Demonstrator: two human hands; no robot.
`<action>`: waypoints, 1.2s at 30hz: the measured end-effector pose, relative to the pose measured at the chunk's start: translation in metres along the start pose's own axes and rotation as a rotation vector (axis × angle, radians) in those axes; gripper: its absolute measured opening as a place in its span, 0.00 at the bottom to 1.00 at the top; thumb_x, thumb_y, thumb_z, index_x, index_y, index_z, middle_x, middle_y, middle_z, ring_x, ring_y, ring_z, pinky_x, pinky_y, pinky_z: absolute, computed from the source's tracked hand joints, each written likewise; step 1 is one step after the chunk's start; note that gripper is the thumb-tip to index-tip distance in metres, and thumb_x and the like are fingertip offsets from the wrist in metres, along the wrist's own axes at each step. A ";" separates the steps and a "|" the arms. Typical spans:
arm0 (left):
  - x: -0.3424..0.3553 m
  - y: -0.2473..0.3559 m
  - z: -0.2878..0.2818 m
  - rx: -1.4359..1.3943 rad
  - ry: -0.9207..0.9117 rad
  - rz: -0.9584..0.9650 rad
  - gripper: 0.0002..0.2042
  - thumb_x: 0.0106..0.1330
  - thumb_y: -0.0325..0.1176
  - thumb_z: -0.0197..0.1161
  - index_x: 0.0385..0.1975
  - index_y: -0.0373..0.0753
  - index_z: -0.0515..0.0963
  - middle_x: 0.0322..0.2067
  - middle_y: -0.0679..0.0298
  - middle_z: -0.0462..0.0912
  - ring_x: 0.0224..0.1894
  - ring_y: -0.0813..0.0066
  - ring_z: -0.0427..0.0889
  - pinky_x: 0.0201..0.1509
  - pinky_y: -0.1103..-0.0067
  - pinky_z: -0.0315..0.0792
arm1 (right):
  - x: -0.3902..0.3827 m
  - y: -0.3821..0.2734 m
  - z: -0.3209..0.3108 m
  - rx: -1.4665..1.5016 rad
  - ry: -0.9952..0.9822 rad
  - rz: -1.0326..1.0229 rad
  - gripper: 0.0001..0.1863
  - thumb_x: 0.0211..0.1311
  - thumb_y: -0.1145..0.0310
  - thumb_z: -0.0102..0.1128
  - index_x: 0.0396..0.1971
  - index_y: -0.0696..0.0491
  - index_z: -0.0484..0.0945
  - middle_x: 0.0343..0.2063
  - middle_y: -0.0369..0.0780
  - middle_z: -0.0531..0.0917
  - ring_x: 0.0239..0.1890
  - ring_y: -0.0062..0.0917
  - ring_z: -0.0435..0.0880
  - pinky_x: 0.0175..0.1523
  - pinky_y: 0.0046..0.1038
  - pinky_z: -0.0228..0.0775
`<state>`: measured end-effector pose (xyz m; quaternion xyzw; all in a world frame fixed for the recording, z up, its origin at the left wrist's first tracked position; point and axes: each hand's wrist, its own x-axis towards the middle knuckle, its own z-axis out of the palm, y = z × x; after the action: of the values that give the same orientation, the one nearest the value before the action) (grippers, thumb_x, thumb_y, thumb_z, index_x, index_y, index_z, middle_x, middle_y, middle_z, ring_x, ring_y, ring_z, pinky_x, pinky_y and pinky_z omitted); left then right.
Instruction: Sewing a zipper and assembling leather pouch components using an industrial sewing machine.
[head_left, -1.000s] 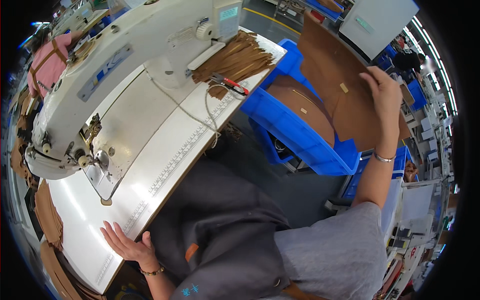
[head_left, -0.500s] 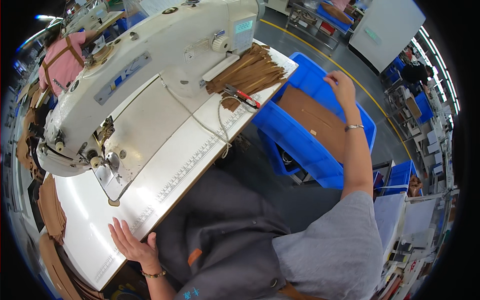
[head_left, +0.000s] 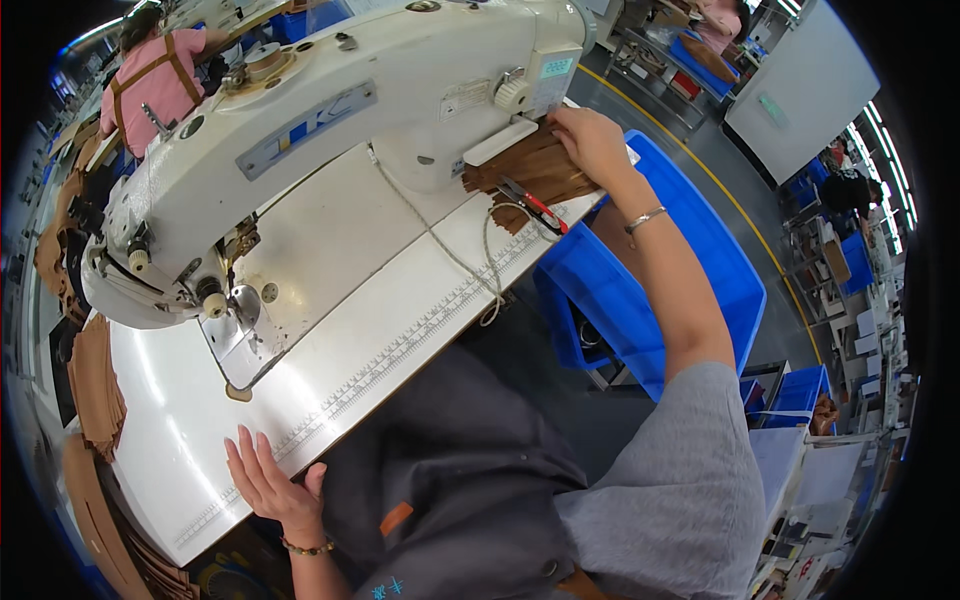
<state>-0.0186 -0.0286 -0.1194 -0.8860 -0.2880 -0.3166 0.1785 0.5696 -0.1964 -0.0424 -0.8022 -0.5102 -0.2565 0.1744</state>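
My left hand (head_left: 278,480) rests open at the front edge of the white table (head_left: 160,430), fingers apart and empty. My right hand (head_left: 590,140) reaches to the table's far end, its fingers closed on the pile of brown strips (head_left: 500,180) beside the sewing machine (head_left: 420,90). Red-and-black snips (head_left: 540,210) and a looped cord (head_left: 455,260) lie near that pile. Below my right forearm is a blue bin (head_left: 720,300) with a brown panel (head_left: 617,240) inside, partly hidden.
Brown pieces (head_left: 95,385) are stacked at the table's left. A co-worker in pink (head_left: 150,90) works behind the machine; others (head_left: 715,25) sit beyond the aisle. More blue crates (head_left: 800,395) stand at the right, near a white cabinet (head_left: 800,90).
The large brown panel that my right hand held up over the blue bin is let go. That hand has moved left to the strips. My left hand stays at the table edge.
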 end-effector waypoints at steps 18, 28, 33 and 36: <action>0.000 0.001 -0.003 0.023 -0.036 -0.020 0.41 0.77 0.71 0.40 0.62 0.36 0.79 0.64 0.48 0.79 0.69 0.39 0.73 0.69 0.53 0.71 | -0.064 0.018 -0.006 -0.056 0.065 -0.245 0.17 0.53 0.80 0.63 0.43 0.50 0.86 0.45 0.36 0.87 0.43 0.35 0.85 0.46 0.36 0.79; 0.002 0.003 -0.002 0.040 -0.032 -0.018 0.41 0.77 0.70 0.40 0.61 0.35 0.79 0.64 0.48 0.80 0.69 0.40 0.74 0.69 0.53 0.71 | -0.009 -0.010 -0.018 -0.103 -0.060 -0.128 0.11 0.64 0.70 0.62 0.46 0.48 0.86 0.39 0.40 0.88 0.39 0.39 0.86 0.43 0.39 0.79; 0.002 0.005 -0.003 0.046 -0.036 -0.026 0.40 0.77 0.70 0.40 0.61 0.36 0.79 0.64 0.49 0.80 0.69 0.41 0.74 0.69 0.53 0.71 | 0.015 -0.020 -0.005 -0.281 -0.403 -0.106 0.13 0.66 0.69 0.58 0.48 0.47 0.84 0.33 0.40 0.88 0.35 0.40 0.89 0.37 0.40 0.80; 0.003 0.006 -0.002 0.040 -0.031 -0.026 0.40 0.77 0.70 0.39 0.61 0.37 0.79 0.64 0.49 0.80 0.69 0.41 0.74 0.69 0.53 0.70 | 0.013 0.002 0.010 -0.337 -0.319 -0.245 0.12 0.65 0.70 0.58 0.46 0.49 0.83 0.31 0.41 0.87 0.33 0.40 0.88 0.36 0.40 0.79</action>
<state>-0.0143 -0.0332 -0.1166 -0.8832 -0.3084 -0.2995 0.1874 0.5782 -0.1822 -0.0431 -0.7824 -0.5747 -0.2273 -0.0769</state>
